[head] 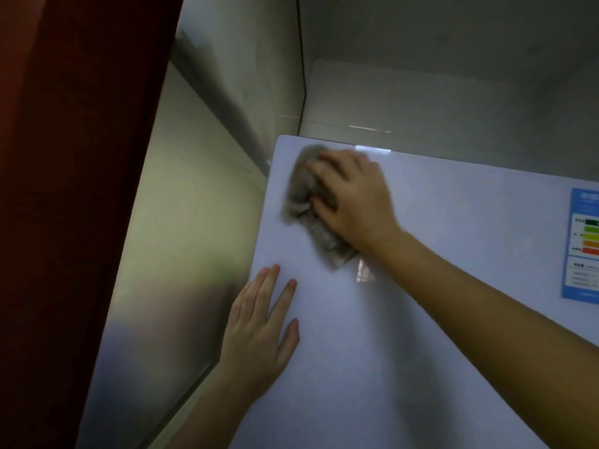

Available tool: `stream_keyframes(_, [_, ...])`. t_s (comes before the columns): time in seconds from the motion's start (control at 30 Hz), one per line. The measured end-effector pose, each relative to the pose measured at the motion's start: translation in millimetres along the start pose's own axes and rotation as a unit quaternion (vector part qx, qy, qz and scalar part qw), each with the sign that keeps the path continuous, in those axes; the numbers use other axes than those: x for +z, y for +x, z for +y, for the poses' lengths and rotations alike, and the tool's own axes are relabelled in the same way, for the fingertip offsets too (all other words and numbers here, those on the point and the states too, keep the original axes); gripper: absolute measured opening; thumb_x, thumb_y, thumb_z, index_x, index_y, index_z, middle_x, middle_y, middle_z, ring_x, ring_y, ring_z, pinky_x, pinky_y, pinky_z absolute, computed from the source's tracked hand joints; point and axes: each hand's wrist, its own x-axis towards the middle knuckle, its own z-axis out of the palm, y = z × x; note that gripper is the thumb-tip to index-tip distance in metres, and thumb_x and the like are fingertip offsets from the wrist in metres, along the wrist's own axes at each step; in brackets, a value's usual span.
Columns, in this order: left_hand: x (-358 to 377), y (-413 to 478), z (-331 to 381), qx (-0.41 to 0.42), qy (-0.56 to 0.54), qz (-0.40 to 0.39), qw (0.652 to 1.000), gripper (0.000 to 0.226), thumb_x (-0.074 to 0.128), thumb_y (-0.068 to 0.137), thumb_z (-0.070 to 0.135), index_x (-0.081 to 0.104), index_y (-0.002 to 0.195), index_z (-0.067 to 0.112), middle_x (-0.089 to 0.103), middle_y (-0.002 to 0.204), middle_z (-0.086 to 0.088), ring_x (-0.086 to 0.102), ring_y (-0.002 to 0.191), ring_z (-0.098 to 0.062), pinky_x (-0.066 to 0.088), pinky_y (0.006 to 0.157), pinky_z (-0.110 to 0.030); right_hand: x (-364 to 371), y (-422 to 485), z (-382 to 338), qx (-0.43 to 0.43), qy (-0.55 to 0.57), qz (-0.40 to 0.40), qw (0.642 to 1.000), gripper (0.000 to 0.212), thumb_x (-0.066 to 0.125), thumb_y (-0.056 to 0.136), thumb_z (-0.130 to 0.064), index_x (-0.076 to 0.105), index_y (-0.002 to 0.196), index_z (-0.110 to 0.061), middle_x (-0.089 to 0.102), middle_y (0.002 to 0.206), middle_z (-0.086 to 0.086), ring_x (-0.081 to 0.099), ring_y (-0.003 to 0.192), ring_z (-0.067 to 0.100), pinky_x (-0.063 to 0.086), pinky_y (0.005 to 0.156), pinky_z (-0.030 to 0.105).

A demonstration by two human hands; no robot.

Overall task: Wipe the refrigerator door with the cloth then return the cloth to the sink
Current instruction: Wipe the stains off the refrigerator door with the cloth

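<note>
A: Where is the crumpled grey-brown cloth (306, 202)?

B: Pressed against the pale white glossy refrigerator door (389, 335), near its top left corner. The right hand (351, 199) lies over it, fingers bent and gripping it.

A: And the other one?

B: The left hand (259, 332) rests flat on the door just below the cloth, fingers spread wide, holding nothing.

A: Anything else?

B: 1 blue energy label (583, 244) with coloured bars at the door's right edge, and a dark red panel (64, 189) far left.
</note>
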Motion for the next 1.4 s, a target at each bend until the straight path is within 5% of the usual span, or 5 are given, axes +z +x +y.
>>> stream_keyframes(0.2, [1.3, -1.9, -0.1, -0.001, -0.001, -0.007, 1.000, 0.056, 0.050, 0.096, 0.037, 0.050, 0.148, 0.013, 0.038, 0.160, -0.015, 0.033, 0.150, -0.029, 0.034, 0.117, -0.045, -11.6, -0.6, 19.6, 0.212, 0.005, 0.077, 0.974, 0.054, 0.068, 0.085, -0.034, 0.060, 0.136, -0.018, 0.055, 0.140, 0.011, 0.050, 0.124, 0.035, 0.042, 0.098, 0.042])
stream_keyframes(0.47, [3.7, -2.1, -1.5, 0.004, -0.005, -0.006, 1.000, 0.055, 0.048, 0.097, 0.037, 0.053, 0.145, 0.010, 0.039, 0.159, -0.017, 0.034, 0.149, -0.030, 0.033, 0.117, -0.045, 20.6, -15.2, -47.7, -0.094, 0.034, -0.026, 0.995, 0.049, 0.067, 0.087, -0.032, 0.064, 0.133, -0.013, 0.060, 0.138, 0.016, 0.054, 0.121, 0.038, 0.046, 0.091, 0.047])
stream_keyframes(0.73, [1.0, -2.3, 0.3, -0.005, -0.013, -0.019, 1.000, 0.057, 0.046, 0.098, 0.037, 0.047, 0.149, 0.012, 0.035, 0.162, -0.014, 0.031, 0.151, -0.030, 0.032, 0.119, -0.046, -28.0, -23.4, 42.2, 0.257, -0.009, 0.107, 0.960, 0.054, 0.067, 0.086, -0.035, 0.060, 0.138, -0.020, 0.054, 0.142, 0.009, 0.048, 0.126, 0.032, 0.038, 0.098, 0.039])
stream_keyframes(1.03, [-1.0, -2.4, 1.6, -0.003, -0.019, -0.032, 0.999, 0.058, 0.044, 0.098, 0.038, 0.044, 0.151, 0.012, 0.031, 0.163, -0.014, 0.029, 0.152, -0.030, 0.030, 0.120, -0.047, -31.9, -91.6, 18.1, -0.163, 0.011, -0.046, 0.985, 0.047, 0.072, 0.088, -0.031, 0.068, 0.131, -0.012, 0.065, 0.133, 0.014, 0.063, 0.116, 0.038, 0.049, 0.091, 0.043])
stream_keyframes(1.4, [-0.4, -2.4, -0.4, -0.008, -0.018, -0.045, 0.999, 0.059, 0.042, 0.098, 0.039, 0.044, 0.151, 0.012, 0.030, 0.164, -0.013, 0.028, 0.152, -0.029, 0.031, 0.119, -0.048, -46.9, -67.1, 63.7, 0.157, -0.014, 0.064, 0.985, 0.055, 0.071, 0.085, -0.033, 0.062, 0.136, -0.014, 0.057, 0.139, 0.013, 0.051, 0.121, 0.037, 0.042, 0.098, 0.043])
